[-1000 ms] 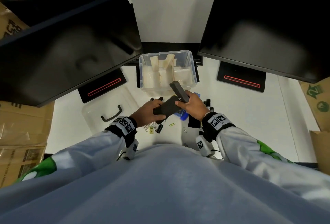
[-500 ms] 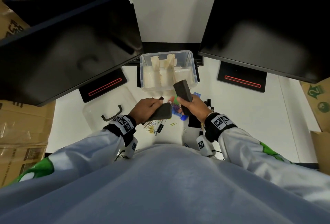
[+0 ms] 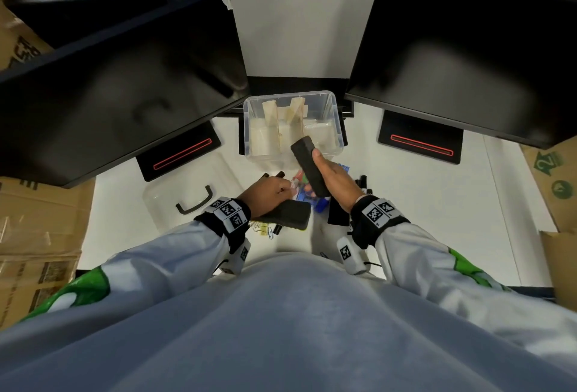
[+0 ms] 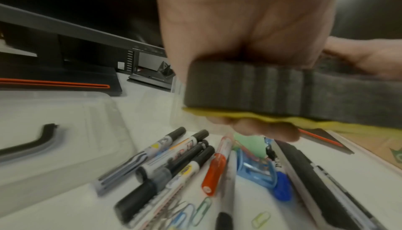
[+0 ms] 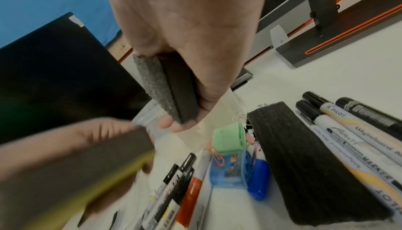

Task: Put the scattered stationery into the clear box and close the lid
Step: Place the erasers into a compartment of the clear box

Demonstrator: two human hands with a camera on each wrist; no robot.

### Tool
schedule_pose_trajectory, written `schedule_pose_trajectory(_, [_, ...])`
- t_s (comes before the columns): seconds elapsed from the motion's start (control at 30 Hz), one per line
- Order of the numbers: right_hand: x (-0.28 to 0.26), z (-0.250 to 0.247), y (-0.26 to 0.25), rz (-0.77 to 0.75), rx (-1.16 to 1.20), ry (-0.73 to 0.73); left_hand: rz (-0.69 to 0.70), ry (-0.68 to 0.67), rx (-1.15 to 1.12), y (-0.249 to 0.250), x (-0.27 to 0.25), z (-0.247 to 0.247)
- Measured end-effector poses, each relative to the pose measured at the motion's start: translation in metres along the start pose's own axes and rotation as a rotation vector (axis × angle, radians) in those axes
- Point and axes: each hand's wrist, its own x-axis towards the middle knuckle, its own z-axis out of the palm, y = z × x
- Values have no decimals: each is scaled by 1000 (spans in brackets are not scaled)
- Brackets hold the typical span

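Observation:
My right hand (image 3: 331, 177) grips a dark grey board eraser (image 3: 309, 167) and holds it tilted just in front of the clear box (image 3: 338, 132), whose top is open. The same eraser (image 5: 172, 89) shows its felt side in the right wrist view. My left hand (image 3: 268, 195) grips a second grey eraser with a yellow underside (image 3: 288, 213), low over the desk; its layered edge (image 4: 272, 91) fills the left wrist view. Below lie several markers (image 4: 174, 161), a red pen (image 4: 214, 168), a blue sharpener (image 5: 234, 170), a third black eraser (image 5: 304, 161) and paper clips (image 4: 195, 211).
The clear lid with a black handle (image 3: 196, 201) lies left of my left hand. Two dark monitors (image 3: 118, 79) (image 3: 468, 48) overhang the desk on either side of the box. Cardboard boxes (image 3: 34, 235) stand at both desk edges. Pale cards stand inside the clear box.
The two erasers were held together; now they are apart. My right hand has lifted its eraser toward the box, and my left hand has lowered its eraser toward the desk.

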Motion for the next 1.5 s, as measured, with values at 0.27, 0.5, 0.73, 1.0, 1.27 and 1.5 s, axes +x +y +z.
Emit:
schedule_pose_trajectory(0.27, [20, -21, -23, -202, 77, 95, -161, 93, -178, -24, -15, -14])
schedule_pose_trajectory(0.5, [47, -21, -84, -331, 139, 179, -82, 434, -479, -8, -17, -89])
schedule_pose_trajectory(0.73, [74, -12, -126, -365, 141, 239, -300, 762, -167, 11, 25, -127])
schedule_pose_trajectory(1.0, [75, -6, -80, -314, -31, 315, -321, 559, 356, 18, 97, -107])
schedule_pose_trajectory(1.27, [80, -30, -78, -364, -12, 323, -194, 526, 460, -8, 91, -101])
schedule_pose_trajectory(1.5, [119, 14, -119, -523, -116, 242, -431, 515, 11, -50, 65, -92])
